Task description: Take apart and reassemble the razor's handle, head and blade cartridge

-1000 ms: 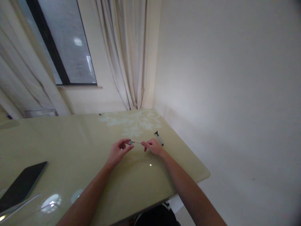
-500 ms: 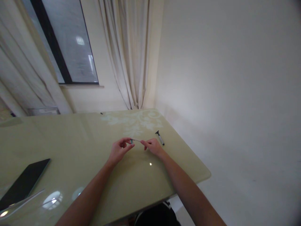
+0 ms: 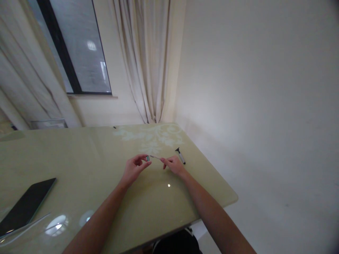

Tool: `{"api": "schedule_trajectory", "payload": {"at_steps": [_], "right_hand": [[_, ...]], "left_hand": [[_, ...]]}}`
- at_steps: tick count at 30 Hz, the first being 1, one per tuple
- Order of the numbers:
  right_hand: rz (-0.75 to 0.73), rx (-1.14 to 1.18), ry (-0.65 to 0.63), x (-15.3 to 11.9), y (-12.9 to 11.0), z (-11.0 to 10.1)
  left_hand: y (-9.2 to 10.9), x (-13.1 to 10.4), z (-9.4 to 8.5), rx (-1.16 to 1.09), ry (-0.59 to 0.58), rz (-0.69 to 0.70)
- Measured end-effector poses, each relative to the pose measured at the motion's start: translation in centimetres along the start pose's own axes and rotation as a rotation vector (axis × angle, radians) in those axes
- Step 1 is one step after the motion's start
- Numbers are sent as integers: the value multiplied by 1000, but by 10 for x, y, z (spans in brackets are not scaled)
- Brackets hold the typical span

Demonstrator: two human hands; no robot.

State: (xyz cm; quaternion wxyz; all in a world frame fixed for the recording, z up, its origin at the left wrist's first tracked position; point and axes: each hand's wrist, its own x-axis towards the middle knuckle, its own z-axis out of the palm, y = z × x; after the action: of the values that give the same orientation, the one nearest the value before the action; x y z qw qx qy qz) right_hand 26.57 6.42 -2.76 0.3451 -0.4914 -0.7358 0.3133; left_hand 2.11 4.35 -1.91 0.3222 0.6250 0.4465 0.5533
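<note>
Between the thumb and fingers of my left hand (image 3: 135,168) is a small dark and teal piece (image 3: 148,158), which looks like a razor cartridge. My right hand (image 3: 172,164) pinches a thin, light stick (image 3: 155,157) with a darker tip. That tip points left and lies close beside the small piece, with a slight gap between them. Both hands are over the pale green glossy table (image 3: 148,211). Just beyond my right hand lies a razor (image 3: 180,155) with a black head and a grey handle.
A dark flat tablet-like object (image 3: 29,203) lies at the left, with a clear, thin-edged item (image 3: 25,229) near it. A tiny black object (image 3: 114,127) sits at the table's far edge. A wall (image 3: 254,106) runs along the right side.
The stick and my right hand have shifted slightly right, so its tip now stands apart from the small piece, where before it was against it. My left hand has hardly moved.
</note>
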Motion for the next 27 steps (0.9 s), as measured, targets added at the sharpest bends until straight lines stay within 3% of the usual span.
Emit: {"api": "schedule_trajectory", "payload": {"at_steps": [3, 7, 13, 18, 22, 27], "right_hand": [[-5, 10, -32, 0, -3, 3], [34, -47, 28, 0, -4, 2], [-13, 36, -70, -1, -5, 3], [39, -16, -1, -2, -9, 3], [-23, 32, -84, -2, -9, 3], [33, -13, 26, -1, -10, 4]], "left_hand": [[-1, 0, 1, -4, 1, -5], [-4, 0, 1, -4, -5, -11], [-5, 0, -1, -8, -3, -9], [-4, 0, -1, -7, -9, -16], [-3, 0, -2, -13, -5, -13], [-2, 0, -3, -14, 0, -13]]}}
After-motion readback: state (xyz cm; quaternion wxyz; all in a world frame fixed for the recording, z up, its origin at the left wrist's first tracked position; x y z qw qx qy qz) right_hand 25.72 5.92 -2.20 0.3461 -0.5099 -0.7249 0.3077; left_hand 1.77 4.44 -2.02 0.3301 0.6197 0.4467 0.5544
